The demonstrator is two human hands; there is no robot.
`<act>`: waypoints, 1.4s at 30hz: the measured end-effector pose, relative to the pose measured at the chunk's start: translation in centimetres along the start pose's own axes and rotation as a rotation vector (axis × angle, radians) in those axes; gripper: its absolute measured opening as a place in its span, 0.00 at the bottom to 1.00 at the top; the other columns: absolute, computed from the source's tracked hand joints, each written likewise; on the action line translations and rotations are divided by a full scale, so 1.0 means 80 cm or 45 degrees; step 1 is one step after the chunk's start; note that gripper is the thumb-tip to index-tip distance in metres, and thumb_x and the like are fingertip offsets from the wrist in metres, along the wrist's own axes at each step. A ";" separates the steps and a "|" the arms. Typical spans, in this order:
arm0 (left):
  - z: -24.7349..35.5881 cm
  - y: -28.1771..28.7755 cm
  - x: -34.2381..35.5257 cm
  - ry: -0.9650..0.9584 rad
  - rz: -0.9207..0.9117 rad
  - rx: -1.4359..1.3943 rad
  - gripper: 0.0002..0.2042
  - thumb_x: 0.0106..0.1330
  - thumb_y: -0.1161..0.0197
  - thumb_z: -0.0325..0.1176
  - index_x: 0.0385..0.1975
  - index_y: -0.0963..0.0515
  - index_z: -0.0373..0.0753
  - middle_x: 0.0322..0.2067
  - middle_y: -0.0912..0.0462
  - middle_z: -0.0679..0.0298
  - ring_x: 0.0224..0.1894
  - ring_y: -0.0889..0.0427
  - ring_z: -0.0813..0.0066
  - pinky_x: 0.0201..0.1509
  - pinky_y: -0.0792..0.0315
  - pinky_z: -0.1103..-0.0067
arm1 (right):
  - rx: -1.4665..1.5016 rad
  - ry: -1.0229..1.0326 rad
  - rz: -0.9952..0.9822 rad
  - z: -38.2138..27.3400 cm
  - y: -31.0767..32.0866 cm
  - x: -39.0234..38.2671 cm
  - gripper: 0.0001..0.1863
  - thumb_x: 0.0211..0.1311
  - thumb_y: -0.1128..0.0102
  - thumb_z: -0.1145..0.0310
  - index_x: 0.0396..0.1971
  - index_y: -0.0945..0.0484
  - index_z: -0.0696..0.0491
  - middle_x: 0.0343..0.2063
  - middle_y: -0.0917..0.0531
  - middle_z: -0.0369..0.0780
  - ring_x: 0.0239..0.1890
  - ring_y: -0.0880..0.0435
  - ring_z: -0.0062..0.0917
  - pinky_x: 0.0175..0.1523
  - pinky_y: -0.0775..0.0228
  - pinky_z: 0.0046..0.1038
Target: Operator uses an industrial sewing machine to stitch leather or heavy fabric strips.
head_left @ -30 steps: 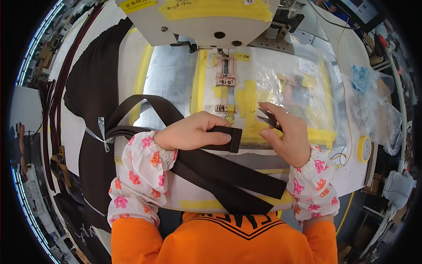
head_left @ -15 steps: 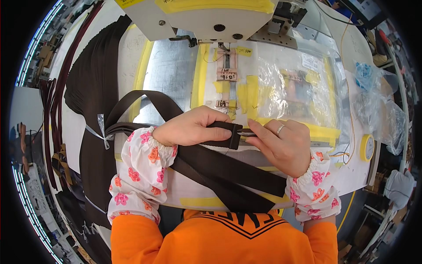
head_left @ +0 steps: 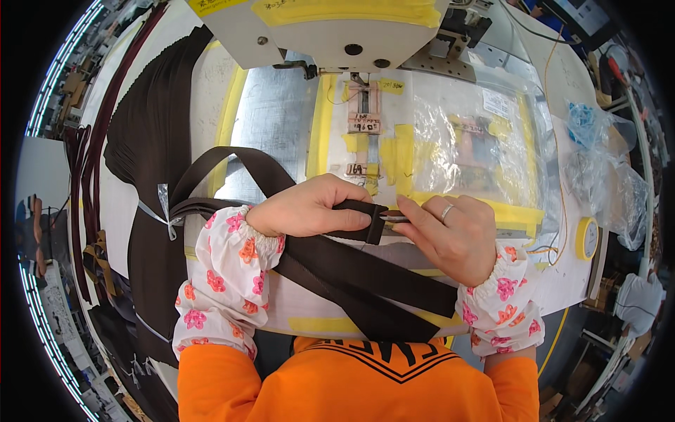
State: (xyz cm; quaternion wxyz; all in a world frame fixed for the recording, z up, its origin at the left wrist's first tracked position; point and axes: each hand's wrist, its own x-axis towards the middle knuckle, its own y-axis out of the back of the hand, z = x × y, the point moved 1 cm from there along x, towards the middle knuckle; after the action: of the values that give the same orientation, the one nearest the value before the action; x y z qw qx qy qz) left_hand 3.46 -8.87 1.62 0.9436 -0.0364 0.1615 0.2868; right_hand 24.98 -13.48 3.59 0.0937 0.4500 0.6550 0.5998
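My left hand (head_left: 309, 205) is closed on the folded end of a dark brown webbing strap (head_left: 375, 225), thumb on top. The strap loops back behind that wrist, and more lengths of it (head_left: 394, 278) lie across the table below my hands. In my right hand (head_left: 457, 235), which wears a ring, is a small pointed metal tool (head_left: 394, 216), pinched between thumb and fingers. Its tip meets the right edge of the folded strap end. Most of the tool is hidden by my fingers, so I cannot tell its exact kind.
A sewing machine head (head_left: 337, 39) overhangs the far side. Beneath it lies a plate with yellow tape (head_left: 404, 151) and plastic sheeting (head_left: 464, 141). A big tied bundle of dark straps (head_left: 151, 126) lies left. A yellow tape roll (head_left: 586, 237) and crumpled plastic bags (head_left: 612, 169) are right.
Both hands stay almost in place around the strap end. The view has shifted very slightly, and the tool's angle at the strap edge has changed a little.
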 end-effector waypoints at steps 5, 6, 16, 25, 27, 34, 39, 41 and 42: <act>0.003 0.001 0.000 -0.002 -0.016 0.072 0.08 0.61 0.43 0.29 0.34 0.25 0.29 0.21 0.28 0.71 0.25 0.34 0.86 0.30 0.37 0.85 | -0.036 0.037 -0.021 0.002 -0.001 0.000 0.15 0.43 0.35 0.65 0.33 0.23 0.53 0.17 0.30 0.33 0.16 0.28 0.23 0.20 0.38 0.25; 0.003 0.002 0.000 -0.021 -0.018 0.103 0.08 0.61 0.43 0.29 0.34 0.25 0.29 0.21 0.28 0.70 0.26 0.34 0.86 0.30 0.36 0.85 | -0.026 0.043 -0.019 0.002 -0.002 0.000 0.15 0.43 0.34 0.65 0.33 0.22 0.53 0.17 0.30 0.33 0.16 0.28 0.23 0.20 0.38 0.25; 0.004 0.006 -0.003 -0.061 -0.132 0.052 0.09 0.61 0.43 0.29 0.34 0.25 0.29 0.23 0.26 0.68 0.28 0.32 0.85 0.34 0.35 0.85 | 0.327 0.067 0.014 0.018 -0.018 0.000 0.12 0.42 0.34 0.65 0.30 0.21 0.52 0.16 0.26 0.34 0.14 0.28 0.26 0.19 0.38 0.26; -0.004 0.003 0.000 -0.071 -0.041 0.084 0.11 0.61 0.43 0.33 0.36 0.24 0.32 0.23 0.24 0.64 0.27 0.30 0.82 0.33 0.34 0.83 | 0.547 -0.211 0.078 0.013 -0.025 -0.003 0.11 0.43 0.33 0.66 0.27 0.21 0.53 0.14 0.27 0.37 0.13 0.28 0.28 0.18 0.39 0.27; -0.003 0.004 -0.001 -0.037 -0.041 0.077 0.11 0.61 0.42 0.34 0.36 0.24 0.31 0.23 0.24 0.64 0.26 0.30 0.82 0.33 0.34 0.83 | 0.499 -0.227 0.082 0.012 -0.015 0.000 0.10 0.43 0.33 0.66 0.26 0.21 0.53 0.13 0.27 0.36 0.13 0.28 0.27 0.18 0.40 0.27; -0.003 0.004 -0.001 -0.014 -0.025 0.007 0.08 0.62 0.43 0.28 0.35 0.25 0.29 0.25 0.25 0.71 0.28 0.33 0.87 0.33 0.36 0.86 | 0.112 0.042 -0.122 -0.001 0.008 0.004 0.11 0.43 0.34 0.64 0.26 0.24 0.50 0.13 0.31 0.34 0.13 0.29 0.24 0.18 0.40 0.26; -0.003 0.004 0.000 -0.003 -0.042 -0.036 0.08 0.62 0.43 0.28 0.36 0.25 0.30 0.25 0.26 0.72 0.28 0.34 0.88 0.33 0.36 0.87 | 0.064 0.049 -0.110 -0.001 0.005 0.003 0.11 0.44 0.34 0.64 0.26 0.25 0.49 0.13 0.31 0.33 0.13 0.29 0.23 0.19 0.39 0.26; -0.007 0.003 0.000 -0.009 -0.012 -0.020 0.10 0.61 0.42 0.32 0.36 0.24 0.31 0.23 0.25 0.68 0.27 0.32 0.85 0.33 0.35 0.85 | 0.062 0.055 -0.096 -0.001 0.004 0.003 0.10 0.44 0.34 0.64 0.26 0.25 0.49 0.14 0.31 0.33 0.14 0.29 0.23 0.19 0.39 0.26; -0.008 0.003 -0.001 -0.012 0.003 -0.012 0.10 0.61 0.42 0.33 0.36 0.24 0.31 0.22 0.25 0.66 0.26 0.32 0.84 0.32 0.35 0.83 | 0.059 0.057 -0.095 -0.002 0.004 0.004 0.10 0.44 0.34 0.64 0.26 0.25 0.49 0.14 0.31 0.33 0.14 0.29 0.23 0.19 0.39 0.26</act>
State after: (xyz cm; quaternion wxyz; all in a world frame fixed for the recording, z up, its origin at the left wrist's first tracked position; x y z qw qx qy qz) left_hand 3.12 -8.82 1.04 0.9438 -0.0391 0.1556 0.2889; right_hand 24.87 -13.39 4.02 0.0908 0.4136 0.6871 0.5904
